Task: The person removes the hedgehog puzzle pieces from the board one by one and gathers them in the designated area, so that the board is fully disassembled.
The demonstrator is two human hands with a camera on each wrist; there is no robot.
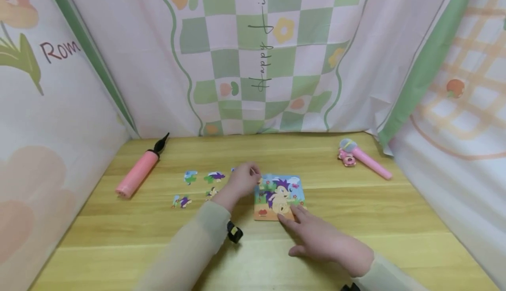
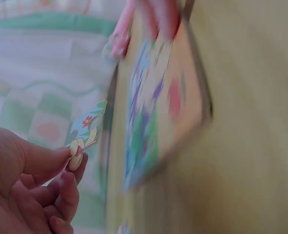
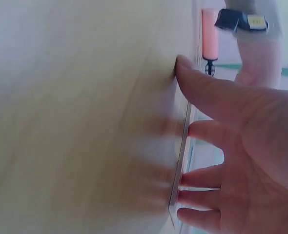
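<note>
My left hand [image 1: 243, 180] pinches a small jigsaw piece [image 2: 88, 127] between thumb and fingertips. The piece has a blue ground, a red flower and a cream part. It is held just off the upper left corner of a square puzzle board [image 1: 262, 216], which pictures a purple-haired cartoon figure. On the board's lower right edge rest the fingertips of my right hand [image 1: 322, 240], fingers spread and thumb out on the table. In the right wrist view, those fingers [image 3: 202, 176] touch the board's thin edge. Part of the picture is covered by the fingertips.
Several loose puzzle pieces [image 1: 215, 176] lie left of the board. A pink hand pump [image 1: 138, 173] with a black nozzle is at the far left. At the back right lies a pink toy microphone [image 1: 370, 161] with a small figure beside it. Printed curtains surround the wooden table [image 1: 336, 185].
</note>
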